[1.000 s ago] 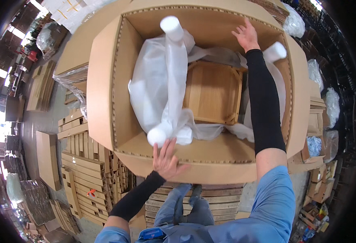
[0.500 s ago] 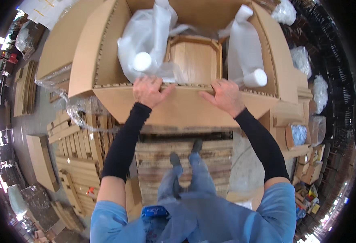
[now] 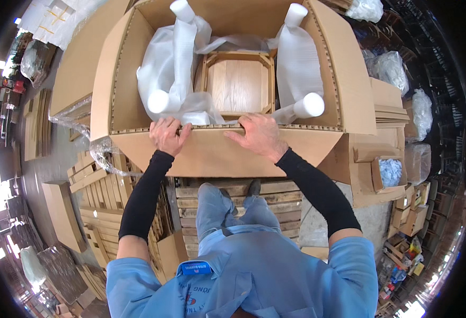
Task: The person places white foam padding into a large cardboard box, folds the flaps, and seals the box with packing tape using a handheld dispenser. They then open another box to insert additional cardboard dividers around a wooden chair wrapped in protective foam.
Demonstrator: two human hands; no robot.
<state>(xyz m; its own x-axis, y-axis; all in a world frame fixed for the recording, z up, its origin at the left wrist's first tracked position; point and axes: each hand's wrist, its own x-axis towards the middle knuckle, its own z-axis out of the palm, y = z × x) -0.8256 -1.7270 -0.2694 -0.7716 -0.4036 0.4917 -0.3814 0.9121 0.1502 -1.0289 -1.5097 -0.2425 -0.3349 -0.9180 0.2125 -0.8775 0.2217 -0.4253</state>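
Note:
Both of my hands grip the near top edge of a large open cardboard box. My left hand curls its fingers over the rim left of the middle. Further right, my right hand holds the same edge, thumb on the outer wall and fingers inside. Within the box lies a wooden furniture piece with a square frame and panel. White foam wrap covers upright parts on either side of it, with round white ends sticking up. The fingertips are partly hidden behind the rim.
Under me lies a slatted wooden pallet. Stacked wooden slats stand at left, near a long cardboard carton. At right, a small box with bluish-white material sits on cardboard. Plastic-wrapped items line the far right.
The box sits further left and lower in view, showing more of its inside. My body leans closer to it. Both hands remain on the rim.

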